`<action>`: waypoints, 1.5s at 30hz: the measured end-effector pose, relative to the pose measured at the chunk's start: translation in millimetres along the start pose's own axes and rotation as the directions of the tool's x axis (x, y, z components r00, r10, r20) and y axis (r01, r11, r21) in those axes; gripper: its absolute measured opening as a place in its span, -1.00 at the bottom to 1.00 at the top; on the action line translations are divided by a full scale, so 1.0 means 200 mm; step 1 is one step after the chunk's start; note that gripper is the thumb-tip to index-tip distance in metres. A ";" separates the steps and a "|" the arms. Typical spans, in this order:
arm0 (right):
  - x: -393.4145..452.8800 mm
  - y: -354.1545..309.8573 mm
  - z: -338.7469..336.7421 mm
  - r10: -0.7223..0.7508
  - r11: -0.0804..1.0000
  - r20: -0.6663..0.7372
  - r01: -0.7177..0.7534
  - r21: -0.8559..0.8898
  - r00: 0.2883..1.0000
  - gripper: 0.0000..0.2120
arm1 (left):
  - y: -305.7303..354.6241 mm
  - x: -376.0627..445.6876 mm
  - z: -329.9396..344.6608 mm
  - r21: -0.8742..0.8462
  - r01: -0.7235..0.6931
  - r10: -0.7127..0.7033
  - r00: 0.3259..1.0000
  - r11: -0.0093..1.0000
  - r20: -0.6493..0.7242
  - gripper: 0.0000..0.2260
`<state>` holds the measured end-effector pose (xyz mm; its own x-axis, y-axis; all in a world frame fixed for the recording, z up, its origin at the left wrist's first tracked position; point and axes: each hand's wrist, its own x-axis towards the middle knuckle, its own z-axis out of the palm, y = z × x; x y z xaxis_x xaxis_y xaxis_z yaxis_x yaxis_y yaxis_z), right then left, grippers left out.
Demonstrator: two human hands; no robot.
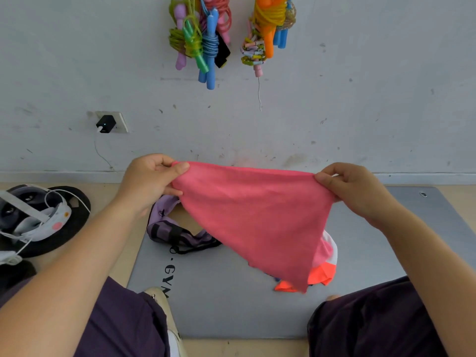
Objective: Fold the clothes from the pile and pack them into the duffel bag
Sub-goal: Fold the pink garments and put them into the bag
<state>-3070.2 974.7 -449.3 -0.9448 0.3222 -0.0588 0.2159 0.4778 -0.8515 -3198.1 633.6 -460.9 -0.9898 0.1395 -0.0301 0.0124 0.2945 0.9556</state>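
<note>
Head view: you held a pink cloth [253, 217] up in the air over the grey mat [224, 305], stretched between both hands. Your left hand [152, 180] pinched the cloth's upper left corner, thumb on the near side, fingers curled round the edge. Your right hand [353, 188] pinched the upper right corner the same way, thumb on top, fingers curled behind the fabric. Top edge ran nearly level between the hands, slightly slack in the middle. The rest of the cloth hung down in a rough triangle, its lowest tip pointing toward your right knee.

The pile of clothes [322, 274] lay on the mat behind and below the hanging cloth, mostly hidden by it; only bright orange, white and light pink bits showed at the lower right edge. Couldn't tell how many pieces were in it.

The duffel bag [167, 228], purple with black straps, sat on the mat's far left part, below your left hand, partly covered by the pink cloth. It looked slumped and open, floor colour showing through the gap; couldn't tell if anything was inside.

You sat with dark purple trousers [121, 320] on both legs, either side of the mat's near edge. Black letters were printed on the mat near your left knee. Left of the mat, a headset with white cables [33, 217] rested on a dark round cushion [74, 217]. On the wall: a black charger [105, 123] plugged into a socket, and bundles of coloured skipping ropes [203, 37] hanging above.
</note>
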 end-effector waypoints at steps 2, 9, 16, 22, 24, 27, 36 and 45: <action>-0.02 -0.03 0.03 0.016 0.998 0.054 -0.020 0.065 0.998 -0.81 | 0.00 -0.01 0.03 -0.012 -0.003 0.003 1.000 1.000 -0.006 -0.82; -0.14 -0.16 0.17 -0.124 0.939 0.315 0.009 0.344 0.941 -0.91 | 0.09 -0.13 0.24 -0.209 0.064 -0.033 0.989 0.976 0.147 -0.89; -0.22 -0.25 0.28 -0.239 0.909 0.523 -0.001 0.417 0.818 -0.80 | 0.17 -0.25 0.36 -0.290 0.150 -0.037 0.931 0.945 0.362 -0.93; -0.24 -0.25 0.31 -0.262 0.960 0.191 0.235 0.154 0.946 -0.97 | 0.19 -0.28 0.37 -0.284 0.170 -0.013 0.876 0.944 0.483 -0.79; -0.24 -0.25 0.32 -0.349 0.937 0.059 0.346 0.053 0.935 -0.97 | 0.19 -0.29 0.38 -0.266 0.171 -0.018 0.868 0.949 0.496 -0.83; -0.24 -0.26 0.32 -0.482 0.872 -0.024 0.477 -0.108 0.876 -0.92 | 0.19 -0.30 0.39 -0.267 0.191 -0.014 0.835 0.944 0.549 -0.81; -0.18 -0.19 0.18 -0.304 0.843 0.222 0.370 -0.391 0.926 -0.64 | 0.21 -0.29 0.35 -0.226 -0.050 0.145 0.892 0.973 0.428 -0.91; -0.16 -0.16 0.05 -0.324 0.862 0.176 0.367 -0.350 0.930 -0.91 | 0.14 -0.18 0.21 0.149 -0.282 0.236 0.935 0.948 0.266 -0.91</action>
<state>-3049.0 940.0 -425.2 -0.9916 0.0009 0.1294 -0.0740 0.8162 -0.5730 -3155.5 675.8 -445.1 -0.8842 0.4517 0.1193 0.3118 0.3803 0.8707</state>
